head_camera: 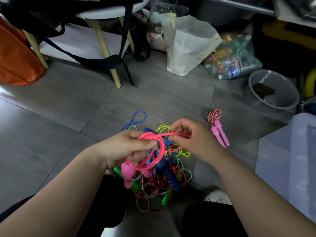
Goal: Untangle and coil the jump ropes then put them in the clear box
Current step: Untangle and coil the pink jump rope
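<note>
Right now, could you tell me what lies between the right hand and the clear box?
In the head view, a coiled red-and-white rope with pink handles lies on the floor between the right hand and the clear box.

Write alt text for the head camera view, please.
Two bare hands coil a pink jump rope: the left hand holds the loops, the right hand feeds the cord, above a tangled rope pile on grey floor.

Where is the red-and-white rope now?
In the head view, the red-and-white rope lies coiled on the floor, beyond the right hand, near the grey bowl.
</note>
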Available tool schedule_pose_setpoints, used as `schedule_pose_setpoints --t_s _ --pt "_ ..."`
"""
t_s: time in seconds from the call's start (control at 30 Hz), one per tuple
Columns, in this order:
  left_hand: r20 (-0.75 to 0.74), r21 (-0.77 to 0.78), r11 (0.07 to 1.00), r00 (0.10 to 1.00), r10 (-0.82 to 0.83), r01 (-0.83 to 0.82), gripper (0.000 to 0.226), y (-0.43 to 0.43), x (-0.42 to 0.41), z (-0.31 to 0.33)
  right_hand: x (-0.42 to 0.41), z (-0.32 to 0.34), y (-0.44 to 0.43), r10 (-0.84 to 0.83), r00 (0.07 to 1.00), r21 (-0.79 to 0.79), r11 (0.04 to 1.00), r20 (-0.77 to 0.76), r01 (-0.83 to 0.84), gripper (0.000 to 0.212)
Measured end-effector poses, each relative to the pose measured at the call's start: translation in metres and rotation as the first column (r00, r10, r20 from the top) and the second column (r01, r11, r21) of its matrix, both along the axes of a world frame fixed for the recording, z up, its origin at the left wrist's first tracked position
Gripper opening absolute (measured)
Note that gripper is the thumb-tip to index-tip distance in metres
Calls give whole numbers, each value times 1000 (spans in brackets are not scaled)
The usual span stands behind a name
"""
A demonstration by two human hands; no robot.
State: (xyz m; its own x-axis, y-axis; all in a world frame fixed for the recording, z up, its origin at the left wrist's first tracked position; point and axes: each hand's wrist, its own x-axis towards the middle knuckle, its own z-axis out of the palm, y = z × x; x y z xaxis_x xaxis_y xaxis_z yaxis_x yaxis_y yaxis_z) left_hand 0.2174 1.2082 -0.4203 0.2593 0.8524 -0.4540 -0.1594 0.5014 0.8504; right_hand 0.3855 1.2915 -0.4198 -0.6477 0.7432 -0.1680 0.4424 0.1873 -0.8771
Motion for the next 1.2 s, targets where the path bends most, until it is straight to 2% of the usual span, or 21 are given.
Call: schedule_pose_setpoints --t_s 0.07,0.13,0.23,0.3,0.37,0.43,0.53,0.6,0.67,0.73,0.77,0.83,0.93,1.03,1.13,1.2 --pt "202 11 986 967 158 -164 37 1 -7 0 8 -10 10 -52 998 -4 999 36 52 32" --pt "373 -13 940 870 321 -341 42 4 -10 2 14 -20 18 -159 987 -50 986 30 160 30" --pt "515 -31 843 714 473 -537 44 11 -16 3 13 -28 16 -301 953 -183 939 -20 292 28" --pt "569 -26 791 641 515 -612 45 14 -19 1 6 -28 9 -263 965 -225 941 -17 253 28" --pt "597 -27 748 589 545 -664 49 15 -20 -1 -4 -25 -1 -144 990 -158 977 15 144 31" --pt "540 -9 722 604 586 -692 53 15 -18 -4 -10 -20 -11 -36 998 -49 998 60 39 30" --pt "280 109 756 749 600 -646 35 13 -10 -4 -14 -9 -21 73 996 52 996 55 -76 5" --pt "102 185 837 857 504 -514 36 12 -3 -4 -15 -4 -23 113 992 155 980 57 -121 7" --pt "-105 194 917 922 373 -349 31 6 1 -8 -16 -1 -23 132 989 212 967 64 -143 10" --pt "-291 92 981 938 189 -169 53 2 6 -7 -15 -2 -22 133 989 270 952 60 -144 15" --pt "-327 33 994 938 112 -107 63 1 8 -5 -15 -1 -23 123 991 284 949 56 -134 15" --pt "-303 -1 998 952 53 -56 47 1 10 1 -12 1 -22 115 991 259 958 60 -127 4" --pt "-327 5 998 943 -54 59 38 4 8 7 -9 3 -24 188 975 164 965 119 -206 33" --pt "-393 14 982 904 -168 188 31 1 0 1 -5 0 -20 326 899 2 940 291 -342 33" --pt "-317 4 995 944 -96 103 27 -1 -11 0 8 -9 -3 251 874 3 961 417 -277 31" --pt "-308 10 999 950 -47 52 13 -1 -17 2 13 -8 8 166 908 26 981 385 -190 30"
